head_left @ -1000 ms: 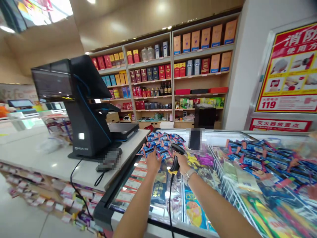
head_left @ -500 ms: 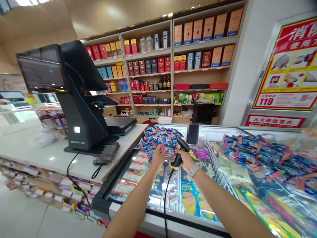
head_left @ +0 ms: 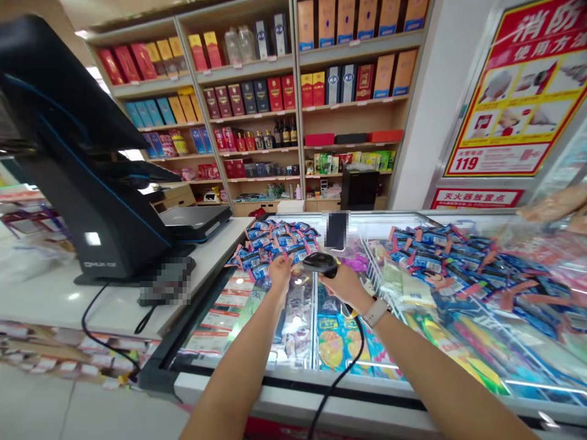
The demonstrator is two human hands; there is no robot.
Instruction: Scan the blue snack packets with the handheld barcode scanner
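Observation:
My right hand (head_left: 345, 285) is wrapped round the handle of a black barcode scanner (head_left: 320, 263), whose head points left toward a heap of small blue and pink packets (head_left: 275, 243) lying on the glass lid of a freezer chest (head_left: 293, 324). A black cable hangs from the scanner over the freezer's front edge. My left hand (head_left: 279, 273) reaches to the near edge of the heap, fingers pinched on one packet there. A watch sits on my right wrist.
A black checkout terminal (head_left: 87, 183) stands on the white counter (head_left: 59, 299) at left, with a cable trailing down. More blue packets (head_left: 463, 269) cover the freezer at right. Shelves of boxed goods (head_left: 275, 91) line the back wall. A red and yellow poster (head_left: 518, 104) hangs at right.
The view has moved closer and lower toward the freezer. My right hand has tipped the scanner so its head points left at the packets. My left hand has stayed at the heap's edge.

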